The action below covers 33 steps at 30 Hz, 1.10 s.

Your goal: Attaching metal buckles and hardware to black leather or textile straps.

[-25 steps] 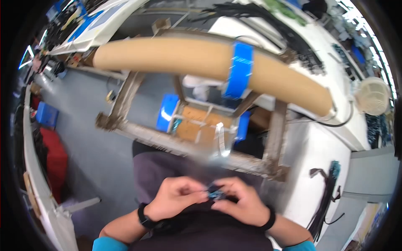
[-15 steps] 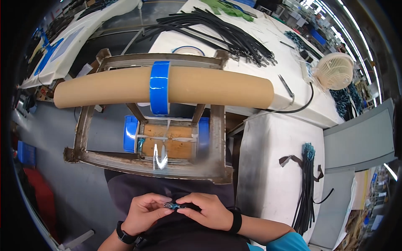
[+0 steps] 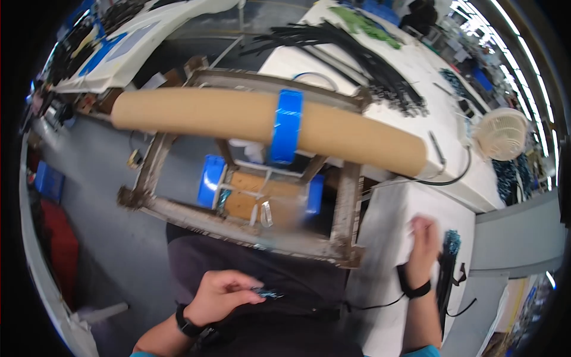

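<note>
My left hand (image 3: 223,294) is over my lap, thumb and fingers pinched on a small shiny blue-and-black piece (image 3: 269,293). Its exact kind is too small to make out. My right hand (image 3: 423,244) is raised at the right, above the white-covered side table (image 3: 380,256), beside a bundle of black straps (image 3: 447,262) with speckled blue ends. Motion smears its fingers, so whether anything is in them does not show. A thin black cord (image 3: 377,306) runs across near my right wrist.
Ahead stands a worn brown frame (image 3: 208,223) with a long cardboard tube (image 3: 196,113) lying across it. A roll of blue tape (image 3: 287,126) rings the tube. Black straps (image 3: 369,59) lie on the far white table, where a cream fan (image 3: 501,134) stands at right.
My right hand has let go of the small piece and swung right and up toward the strap bundle. My left hand still holds the piece. The whole view has shifted and tilted.
</note>
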{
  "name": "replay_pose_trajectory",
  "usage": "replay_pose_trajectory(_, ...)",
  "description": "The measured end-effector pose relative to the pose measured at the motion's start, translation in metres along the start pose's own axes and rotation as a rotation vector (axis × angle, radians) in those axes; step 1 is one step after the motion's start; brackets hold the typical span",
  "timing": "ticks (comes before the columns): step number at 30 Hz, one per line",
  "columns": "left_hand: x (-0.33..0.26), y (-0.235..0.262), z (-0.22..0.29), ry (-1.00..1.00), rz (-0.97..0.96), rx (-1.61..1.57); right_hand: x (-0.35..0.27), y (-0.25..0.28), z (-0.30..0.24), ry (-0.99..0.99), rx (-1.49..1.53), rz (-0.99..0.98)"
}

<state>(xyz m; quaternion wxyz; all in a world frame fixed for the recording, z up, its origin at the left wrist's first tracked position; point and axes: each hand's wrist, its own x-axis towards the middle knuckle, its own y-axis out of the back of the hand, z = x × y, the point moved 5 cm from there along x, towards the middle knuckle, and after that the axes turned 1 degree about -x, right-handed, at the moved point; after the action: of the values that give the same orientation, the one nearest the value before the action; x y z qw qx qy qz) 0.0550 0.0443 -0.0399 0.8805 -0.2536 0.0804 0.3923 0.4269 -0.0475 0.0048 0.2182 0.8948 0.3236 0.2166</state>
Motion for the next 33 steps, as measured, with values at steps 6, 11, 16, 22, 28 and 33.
replay_pose_trajectory(6,-0.003,-0.005,0.002,-0.023,-0.046,-0.075,0.160,0.024,0.044,0.534,-0.758,0.158)
replay_pose_trajectory(11,-0.008,-0.003,0.008,-0.037,0.014,0.029,0.261,0.022,0.137,0.246,-0.904,-0.074)
replay_pose_trajectory(16,-0.009,-0.002,0.010,-0.034,0.034,0.072,0.276,0.030,0.142,0.381,-1.070,-0.010)
replay_pose_trajectory(22,-0.008,0.002,0.010,-0.100,0.020,0.078,0.218,0.027,0.105,0.355,-0.453,0.015)
replay_pose_trajectory(28,-0.004,0.002,0.010,-0.070,-0.044,0.028,-0.004,0.049,0.041,-0.257,0.638,-0.018)
replay_pose_trajectory(33,-0.013,0.001,0.016,-0.119,0.000,0.190,-0.094,-0.063,-0.080,-0.061,0.424,-0.954)
